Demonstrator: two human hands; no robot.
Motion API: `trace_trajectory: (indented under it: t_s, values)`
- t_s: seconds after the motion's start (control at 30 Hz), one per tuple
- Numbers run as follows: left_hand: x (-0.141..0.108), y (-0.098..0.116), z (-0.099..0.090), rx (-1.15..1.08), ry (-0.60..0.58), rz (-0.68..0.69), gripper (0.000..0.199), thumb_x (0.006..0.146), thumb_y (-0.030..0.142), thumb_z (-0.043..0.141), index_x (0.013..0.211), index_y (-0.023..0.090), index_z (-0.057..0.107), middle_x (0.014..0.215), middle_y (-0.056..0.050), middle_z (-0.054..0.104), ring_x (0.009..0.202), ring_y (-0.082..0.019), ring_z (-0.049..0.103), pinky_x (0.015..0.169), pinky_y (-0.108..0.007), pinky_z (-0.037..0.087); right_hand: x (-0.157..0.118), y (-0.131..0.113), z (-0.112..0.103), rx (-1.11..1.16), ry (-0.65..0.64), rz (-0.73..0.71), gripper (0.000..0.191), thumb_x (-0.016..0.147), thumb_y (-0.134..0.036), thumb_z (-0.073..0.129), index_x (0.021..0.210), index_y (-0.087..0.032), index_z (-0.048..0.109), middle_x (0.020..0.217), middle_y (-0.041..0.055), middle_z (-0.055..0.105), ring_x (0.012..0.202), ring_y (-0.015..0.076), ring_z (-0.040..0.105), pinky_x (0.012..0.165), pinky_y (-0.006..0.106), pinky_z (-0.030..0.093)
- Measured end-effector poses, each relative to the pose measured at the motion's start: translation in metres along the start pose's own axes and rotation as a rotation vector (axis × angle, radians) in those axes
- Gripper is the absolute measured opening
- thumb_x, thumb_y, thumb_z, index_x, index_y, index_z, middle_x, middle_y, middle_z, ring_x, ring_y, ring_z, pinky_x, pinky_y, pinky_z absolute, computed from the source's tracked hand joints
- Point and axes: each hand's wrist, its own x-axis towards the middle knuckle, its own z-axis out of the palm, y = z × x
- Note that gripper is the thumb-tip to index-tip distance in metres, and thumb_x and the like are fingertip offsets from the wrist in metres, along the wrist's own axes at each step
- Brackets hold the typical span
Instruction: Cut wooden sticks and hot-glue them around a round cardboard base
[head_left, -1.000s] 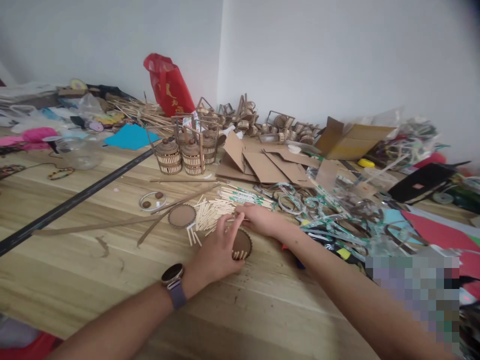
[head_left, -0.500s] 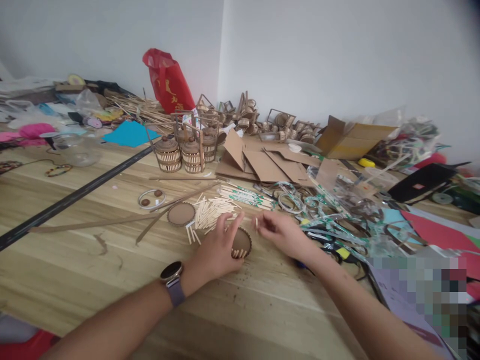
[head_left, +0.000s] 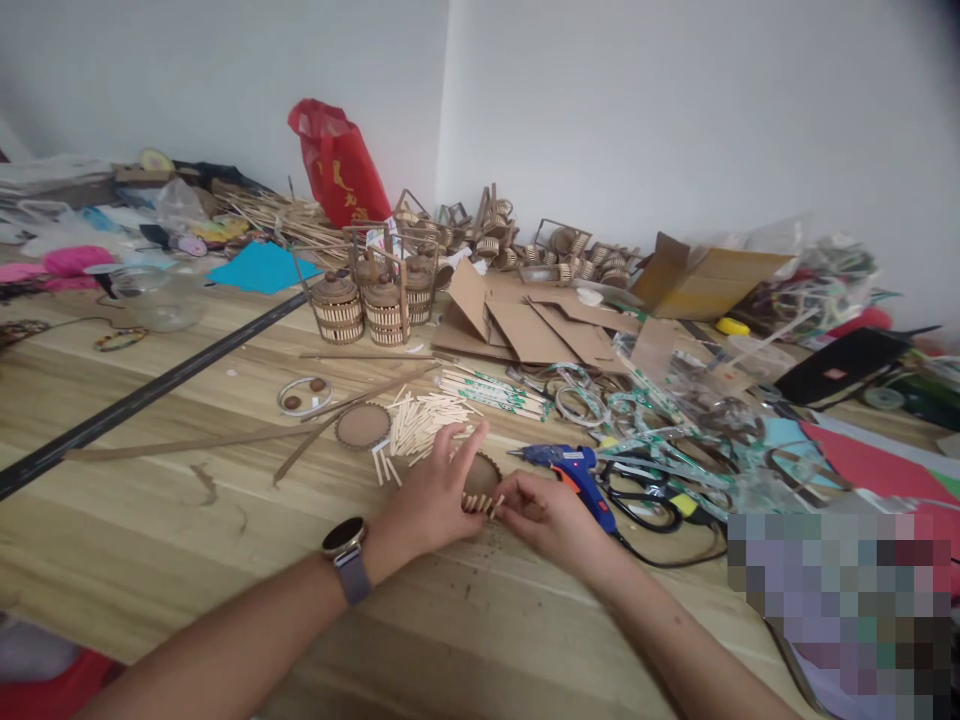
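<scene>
My left hand [head_left: 435, 495] rests at a brown cardboard disc [head_left: 482, 473] with a ridged rim, its thumb at the near edge and its fingers raised apart over the disc. Several short pale sticks stand along the near rim. My right hand [head_left: 544, 515] pinches a short stick [head_left: 499, 502] at the right end of that row. A heap of loose sticks [head_left: 424, 425] lies just beyond my left hand. Another ridged disc [head_left: 362, 426] is to its left. The blue glue gun [head_left: 574, 465] lies beyond my right hand.
Finished small baskets [head_left: 337, 310] stand behind the sticks, near a red bag [head_left: 341, 170]. Cardboard pieces [head_left: 532, 335] lie at the back centre. Black scissors [head_left: 645, 500], a cable and plastic wrappings [head_left: 637, 400] crowd the right side. A ring [head_left: 304, 397] lies left.
My right hand has moved down and toward me, bringing its stick to the near rim of the disc. The glue gun, earlier mostly hidden by that hand, now shows. My left hand stays nearly still.
</scene>
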Motion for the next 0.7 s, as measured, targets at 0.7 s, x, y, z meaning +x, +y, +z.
trace_trajectory:
  t_s: [0.7]
  values:
    - [0.0011,-0.0011,0.0012,-0.014,0.026,0.026,0.105,0.066,0.017,0.069,0.148,0.034,0.006,0.143,-0.012,0.025,0.129,-0.033,0.041,0.100,-0.046,0.044,-0.0011,0.0011,0.0039,-0.129,0.003,-0.111,0.010,0.088,-0.016,0.051,0.084,-0.022,0.058,0.076,0.0025,0.068,0.068,0.0169,0.062,0.061,0.026,0.047]
